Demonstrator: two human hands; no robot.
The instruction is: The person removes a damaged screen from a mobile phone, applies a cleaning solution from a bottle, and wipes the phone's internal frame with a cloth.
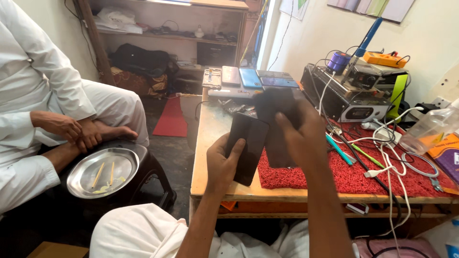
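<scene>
The left hand (224,162) has its fingers clamped around a dark phone (247,147), while the right hand (302,136) grips a blurred dark panel (276,125).

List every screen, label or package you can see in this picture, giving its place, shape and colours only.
Dark phone: flat black slab held in the left hand.
Row of phones: far end of the bench, rectangular, grey, blue and dark.
Meter display: small pale window on a black box, right side.
Orange package: right edge, flat.
</scene>
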